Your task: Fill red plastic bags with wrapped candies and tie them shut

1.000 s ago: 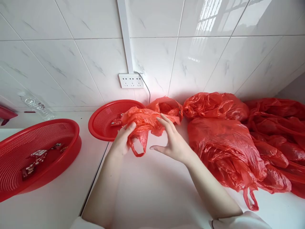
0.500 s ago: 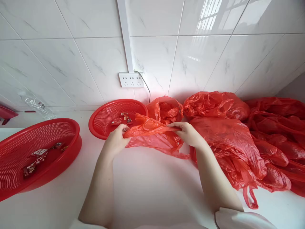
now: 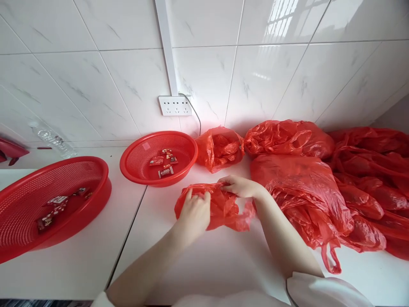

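left hand: bag | right hand: bag edge | room: near-side tabletop

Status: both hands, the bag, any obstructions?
Left hand on the red bag; right hand pinching its edge. Bag crumpled. Nothing visibly in the way.

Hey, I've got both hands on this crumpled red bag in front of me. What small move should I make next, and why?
I'd probably draw your left hand gently outward to spread the red bag: it looks bunched up beneath that hand, while your right hand appears to pinch its far edge, which could steady it.
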Demonstrator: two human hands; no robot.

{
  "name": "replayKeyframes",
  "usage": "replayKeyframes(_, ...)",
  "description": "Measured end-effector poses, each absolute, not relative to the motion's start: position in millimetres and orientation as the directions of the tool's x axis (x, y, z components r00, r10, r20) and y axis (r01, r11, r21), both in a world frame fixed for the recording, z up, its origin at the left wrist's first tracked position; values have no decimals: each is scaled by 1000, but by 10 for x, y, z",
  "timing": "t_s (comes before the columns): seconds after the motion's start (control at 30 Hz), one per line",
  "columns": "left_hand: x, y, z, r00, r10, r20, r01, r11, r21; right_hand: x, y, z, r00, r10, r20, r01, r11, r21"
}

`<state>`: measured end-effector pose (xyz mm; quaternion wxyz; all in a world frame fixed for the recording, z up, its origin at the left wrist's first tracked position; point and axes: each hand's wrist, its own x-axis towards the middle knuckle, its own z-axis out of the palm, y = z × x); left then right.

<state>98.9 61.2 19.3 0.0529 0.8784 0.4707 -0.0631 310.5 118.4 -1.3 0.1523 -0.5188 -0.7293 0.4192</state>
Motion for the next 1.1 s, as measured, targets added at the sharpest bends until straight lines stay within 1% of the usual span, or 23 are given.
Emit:
replayKeyframes(0.03,955,703,73,493,832,-255,859,-512,-8,3141,1217,-59,-384,887,-257,678,81,-731)
replayKeyframes(0.07,904,788,-28,454,834,-313,874,-486,-26,3188,1242,-86,-335,903,-271,715,56,-696)
replayKeyframes(0.13,785,910,-163,415,827,-379,886,-462,-39,3289,1247,-61,-231,946,-229,748,21,-664)
replayKeyframes(0.17,734,943,-201,412,823,-392,886,-462,-38,3322,1218,-7,-197,965,-172,744,33,-668)
replayKeyframes(0.2,696,960,-222,415,820,-395,884,-466,-39,3331,1167,66,-189,979,-82,733,85,-675)
replayKeyframes(0.23,674,963,-231,420,819,-392,881,-471,-42,3307,1099,145,-221,975,29,713,182,-677)
replayKeyframes(0.27,666,958,-232,424,821,-382,878,-476,-48,3246,1021,218,-301,944,138,680,314,-662)
replayKeyframes(0.3,671,948,-229,430,824,-370,874,-482,-57,3150,940,268,-416,882,223,633,457,-625)
replayKeyframes(0.33,684,936,-225,439,824,-360,869,-491,-64,3026,865,285,-552,796,247,584,581,-567)
replayKeyframes(0.37,702,924,-220,452,822,-347,861,-503,-70,2886,802,262,-676,709,201,546,665,-509)
replayKeyframes(0.4,718,913,-218,469,819,-331,852,-518,-74,2745,756,200,-750,653,108,549,705,-448)
replayKeyframes(0.43,729,904,-219,489,814,-312,842,-534,-75,2617,730,104,-770,638,6,591,716,-371)
replayKeyframes(0.47,730,898,-224,511,809,-292,831,-551,-71,2515,722,-12,-753,657,-51,636,704,-315)
replayKeyframes(0.53,693,893,-246,546,797,-258,815,-577,-55,2418,752,-253,-682,724,-103,725,652,-222)
replayKeyframes(0.63,539,895,-294,551,791,-266,817,-576,-20,2527,851,-488,-591,795,-134,805,572,-156)
replayKeyframes(0.73,350,888,-295,501,805,-317,850,-527,4,2761,944,-529,-569,798,-198,822,549,-153)
replayKeyframes(0.8,273,869,-240,486,800,-352,857,-515,13,2878,983,-485,-594,766,-247,804,558,-203)
replayKeyframes(0.83,262,854,-198,489,794,-360,854,-520,12,2908,993,-450,-622,743,-247,781,569,-256)
replayKeyframes(0.9,292,820,-109,504,795,-338,844,-536,-2,2904,994,-373,-695,696,-183,702,599,-386)
replayKeyframes(0.97,366,796,-54,537,803,-259,828,-560,-18,2822,976,-320,-724,686,-77,635,618,-464)
replayKeyframes(1.03,432,805,-71,599,785,-158,794,-608,-8,2698,953,-331,-684,730,0,647,606,-463)
replayKeyframes(1.1,442,861,-166,655,749,-94,754,-655,34,2591,943,-419,-617,787,15,707,562,-429)
